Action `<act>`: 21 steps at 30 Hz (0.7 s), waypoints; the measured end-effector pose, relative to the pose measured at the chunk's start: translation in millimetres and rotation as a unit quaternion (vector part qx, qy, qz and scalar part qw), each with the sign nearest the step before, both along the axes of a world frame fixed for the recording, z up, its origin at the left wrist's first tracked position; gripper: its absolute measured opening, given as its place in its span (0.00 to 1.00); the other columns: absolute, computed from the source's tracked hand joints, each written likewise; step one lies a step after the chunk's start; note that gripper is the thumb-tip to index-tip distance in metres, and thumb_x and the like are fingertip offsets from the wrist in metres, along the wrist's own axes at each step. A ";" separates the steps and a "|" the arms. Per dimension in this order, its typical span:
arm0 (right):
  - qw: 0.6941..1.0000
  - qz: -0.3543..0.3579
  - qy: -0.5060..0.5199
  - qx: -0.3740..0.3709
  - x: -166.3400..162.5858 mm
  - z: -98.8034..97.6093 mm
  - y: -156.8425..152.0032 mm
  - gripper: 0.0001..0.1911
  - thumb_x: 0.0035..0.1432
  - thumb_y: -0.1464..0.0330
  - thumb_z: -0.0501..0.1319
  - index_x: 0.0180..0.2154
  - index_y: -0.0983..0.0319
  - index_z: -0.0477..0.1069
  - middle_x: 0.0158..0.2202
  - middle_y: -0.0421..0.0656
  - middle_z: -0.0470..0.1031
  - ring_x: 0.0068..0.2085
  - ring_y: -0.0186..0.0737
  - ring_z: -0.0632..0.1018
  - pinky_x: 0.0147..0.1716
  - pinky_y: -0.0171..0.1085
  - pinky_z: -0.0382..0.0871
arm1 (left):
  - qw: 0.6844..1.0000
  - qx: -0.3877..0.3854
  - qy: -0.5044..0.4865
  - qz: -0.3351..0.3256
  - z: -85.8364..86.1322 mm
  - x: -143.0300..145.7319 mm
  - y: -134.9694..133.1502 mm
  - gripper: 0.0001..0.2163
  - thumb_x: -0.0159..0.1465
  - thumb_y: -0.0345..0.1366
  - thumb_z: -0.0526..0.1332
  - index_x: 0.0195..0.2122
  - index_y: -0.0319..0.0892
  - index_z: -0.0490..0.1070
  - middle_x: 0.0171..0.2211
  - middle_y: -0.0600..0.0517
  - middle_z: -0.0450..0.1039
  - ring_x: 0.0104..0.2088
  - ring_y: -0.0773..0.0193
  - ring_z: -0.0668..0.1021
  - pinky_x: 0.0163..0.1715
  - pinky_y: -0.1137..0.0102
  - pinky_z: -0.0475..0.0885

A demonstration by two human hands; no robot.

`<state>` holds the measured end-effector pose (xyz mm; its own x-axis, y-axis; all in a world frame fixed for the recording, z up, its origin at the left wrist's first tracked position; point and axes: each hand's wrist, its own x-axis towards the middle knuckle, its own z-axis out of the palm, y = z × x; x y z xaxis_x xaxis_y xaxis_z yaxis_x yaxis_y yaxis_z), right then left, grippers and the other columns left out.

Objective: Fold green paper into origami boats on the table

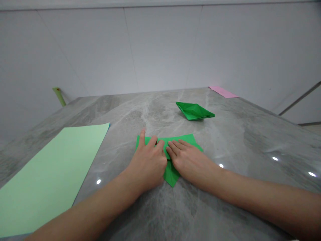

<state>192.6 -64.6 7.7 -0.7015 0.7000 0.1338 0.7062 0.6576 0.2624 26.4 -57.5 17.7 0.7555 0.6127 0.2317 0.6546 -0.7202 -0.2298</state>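
Note:
A partly folded sheet of green paper (pixel 173 174) lies on the grey marbled table, its pointed end towards me and a wider part spreading beyond my hands. My left hand (pixel 149 160) bears down on its left half, index finger raised and the other fingers curled against the paper; the thumb is hidden. Across the right half my right hand (pixel 187 156) rests flat, fingers stretched out over the fold. A little farther off sits a finished-looking green paper boat (pixel 194 111), apart from both hands.
Light green sheets (pixel 55 170) lie in a stack at the left. A pink paper (pixel 224 92) is at the far right edge, by the white wall (pixel 160 47). Near the far left edge stands a green strip-like object (pixel 59 97).

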 end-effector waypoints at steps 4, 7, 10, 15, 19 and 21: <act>1.000 -0.005 -0.005 -0.001 2.7 1.7 -1.6 0.13 0.61 0.76 0.59 0.45 0.75 0.76 0.48 0.62 0.77 0.51 0.55 0.78 0.52 0.50 0.71 | 0.999 -0.018 0.003 0.036 3.7 -1.1 -4.0 0.09 0.56 0.33 0.57 0.29 0.40 0.79 0.33 0.42 0.72 0.43 0.45 0.72 0.56 0.34 0.55; 1.000 -0.011 -0.013 0.000 4.8 3.2 -2.5 0.15 0.61 0.76 0.59 0.47 0.77 0.75 0.49 0.64 0.76 0.51 0.56 0.78 0.52 0.50 0.71 | 0.998 -0.018 0.008 0.052 5.6 -2.0 -7.2 0.10 0.57 0.33 0.57 0.28 0.41 0.80 0.32 0.41 0.72 0.43 0.43 0.72 0.56 0.33 0.54; 1.000 -0.013 -0.025 0.006 6.7 3.5 -3.1 0.16 0.60 0.76 0.58 0.48 0.78 0.74 0.49 0.65 0.76 0.50 0.57 0.78 0.52 0.50 0.71 | 0.997 -0.014 0.014 0.072 5.8 -2.9 -10.2 0.11 0.57 0.34 0.57 0.27 0.41 0.80 0.31 0.41 0.72 0.42 0.43 0.72 0.56 0.33 0.54; 0.998 -0.018 -0.049 0.024 10.7 1.5 -4.9 0.17 0.59 0.76 0.57 0.48 0.77 0.75 0.50 0.64 0.75 0.50 0.58 0.78 0.52 0.50 0.71 | 0.994 -0.007 0.020 0.107 5.6 -3.9 -15.0 0.13 0.59 0.37 0.56 0.27 0.41 0.81 0.31 0.40 0.73 0.42 0.43 0.72 0.56 0.33 0.54; 0.997 -0.028 -0.068 0.037 15.2 -0.9 -7.1 0.20 0.57 0.76 0.56 0.49 0.78 0.75 0.50 0.64 0.75 0.50 0.57 0.78 0.52 0.50 0.71 | 0.990 -0.015 0.044 0.133 7.5 -3.8 -16.9 0.11 0.55 0.35 0.58 0.26 0.39 0.81 0.31 0.39 0.73 0.40 0.43 0.72 0.57 0.34 0.54; 0.996 -0.033 -0.070 0.046 18.2 -2.5 -8.6 0.21 0.56 0.75 0.56 0.48 0.78 0.75 0.49 0.64 0.76 0.49 0.58 0.78 0.52 0.50 0.71 | 0.988 -0.008 0.051 0.145 8.1 -4.5 -16.6 0.11 0.53 0.34 0.58 0.24 0.40 0.80 0.30 0.39 0.73 0.39 0.44 0.72 0.56 0.34 0.55</act>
